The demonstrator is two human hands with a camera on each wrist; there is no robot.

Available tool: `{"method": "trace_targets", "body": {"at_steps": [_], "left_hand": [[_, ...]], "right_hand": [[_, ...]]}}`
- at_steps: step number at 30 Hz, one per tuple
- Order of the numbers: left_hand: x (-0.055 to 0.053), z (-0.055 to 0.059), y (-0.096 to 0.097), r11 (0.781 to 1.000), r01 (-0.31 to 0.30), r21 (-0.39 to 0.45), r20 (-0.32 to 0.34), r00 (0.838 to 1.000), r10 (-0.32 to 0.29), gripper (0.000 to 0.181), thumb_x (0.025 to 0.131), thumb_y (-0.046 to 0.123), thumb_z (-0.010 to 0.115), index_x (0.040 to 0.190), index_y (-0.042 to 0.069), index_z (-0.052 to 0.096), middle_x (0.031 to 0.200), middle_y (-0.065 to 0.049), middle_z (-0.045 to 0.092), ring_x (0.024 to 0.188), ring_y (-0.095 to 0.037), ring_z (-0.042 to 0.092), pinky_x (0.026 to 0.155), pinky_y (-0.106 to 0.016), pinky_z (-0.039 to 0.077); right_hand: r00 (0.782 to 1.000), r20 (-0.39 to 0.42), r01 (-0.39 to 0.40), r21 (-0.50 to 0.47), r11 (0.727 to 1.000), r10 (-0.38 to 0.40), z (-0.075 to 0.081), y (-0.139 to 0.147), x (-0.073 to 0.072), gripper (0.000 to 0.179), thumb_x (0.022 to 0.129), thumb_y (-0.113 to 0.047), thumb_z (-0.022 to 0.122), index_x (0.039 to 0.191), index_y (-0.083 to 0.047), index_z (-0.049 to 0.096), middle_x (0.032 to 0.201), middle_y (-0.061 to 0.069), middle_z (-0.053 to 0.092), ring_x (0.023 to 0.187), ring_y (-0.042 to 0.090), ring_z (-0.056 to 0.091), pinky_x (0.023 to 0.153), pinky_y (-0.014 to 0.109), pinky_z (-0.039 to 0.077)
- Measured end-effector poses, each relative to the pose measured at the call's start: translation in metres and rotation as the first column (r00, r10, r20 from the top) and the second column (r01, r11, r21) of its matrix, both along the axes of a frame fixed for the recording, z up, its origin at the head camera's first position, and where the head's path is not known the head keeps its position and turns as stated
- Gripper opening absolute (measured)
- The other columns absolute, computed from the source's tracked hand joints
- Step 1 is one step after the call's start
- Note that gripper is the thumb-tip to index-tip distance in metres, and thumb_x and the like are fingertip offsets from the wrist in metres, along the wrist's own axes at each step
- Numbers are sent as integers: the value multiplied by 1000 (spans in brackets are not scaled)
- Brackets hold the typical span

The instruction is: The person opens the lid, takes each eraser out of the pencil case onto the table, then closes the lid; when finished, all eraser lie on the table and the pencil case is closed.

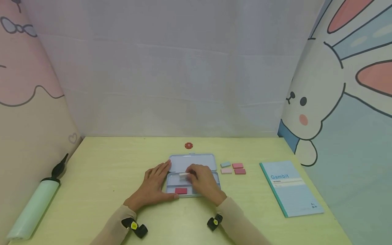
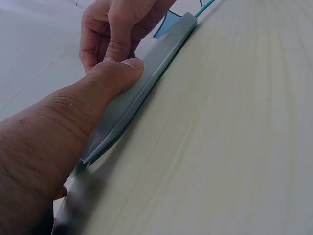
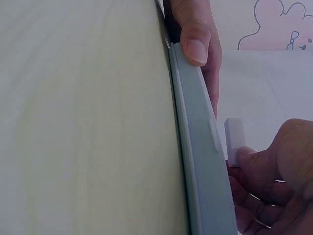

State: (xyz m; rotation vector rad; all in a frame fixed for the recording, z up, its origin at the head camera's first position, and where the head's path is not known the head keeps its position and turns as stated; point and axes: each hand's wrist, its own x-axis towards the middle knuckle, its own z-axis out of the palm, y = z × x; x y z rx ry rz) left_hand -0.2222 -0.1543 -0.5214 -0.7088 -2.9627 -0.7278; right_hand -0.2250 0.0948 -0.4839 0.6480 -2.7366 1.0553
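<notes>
A shallow pale blue case (image 1: 192,162) lies with its lid raised back on the table. My left hand (image 1: 156,183) spreads along its left side, fingers fairly straight by the lid and thumb on the front edge. In the left wrist view that thumb (image 2: 122,73) presses the case's rim (image 2: 142,93). My right hand (image 1: 203,182) pinches a small white block (image 3: 235,139) between thumb and fingers, over the case's rear compartment. A red block (image 1: 181,191) lies in the front compartment, near my left thumb.
Right of the case lie a grey-blue block (image 1: 225,164), a pale pink block (image 1: 226,171) and two darker pink blocks (image 1: 238,165). A red chip (image 1: 188,145) sits behind the case. A notebook (image 1: 294,190) lies far right, a green pump (image 1: 35,207) far left.
</notes>
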Motion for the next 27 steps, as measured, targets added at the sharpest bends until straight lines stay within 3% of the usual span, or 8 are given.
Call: {"method": "trace_targets", "body": {"at_steps": [11,17,23,27], "left_hand": [[0,2,0,1000,-12,-5,20,1000,13,128,75,76,80,172,11,27,181,-7,27,163,-40,29,123,-70,24],[0,2,0,1000,-11,-3,32,999,11,128,76,76,80,172,11,26,181,-7,25,164,-39,28,123,-68,23],[0,1,0,1000,1,-14,25,1000,-1,127,76,76,79,171,10,26,181,-7,26,163,-40,29,122,-68,25],[0,1,1,1000,-3,-13,29,1000,4,127,76,76,79,172,11,26,181,-6,25,164,-39,29,123,-68,24]], "right_hand": [[979,-166,106,-83,991,-118,1,45,4,11,92,5,74,98,-3,78,92,9,79,82,19,70,77,33,57],[972,-143,170,-125,978,-187,5,73,9,15,92,5,72,101,-4,80,93,8,79,85,18,68,78,32,55],[963,-173,182,-160,970,-209,-3,98,12,16,93,6,73,101,-4,82,91,8,81,77,14,67,65,22,48],[953,-179,222,-140,965,-245,-8,113,15,13,93,4,75,99,-4,82,91,9,82,76,15,70,64,22,51]]}}
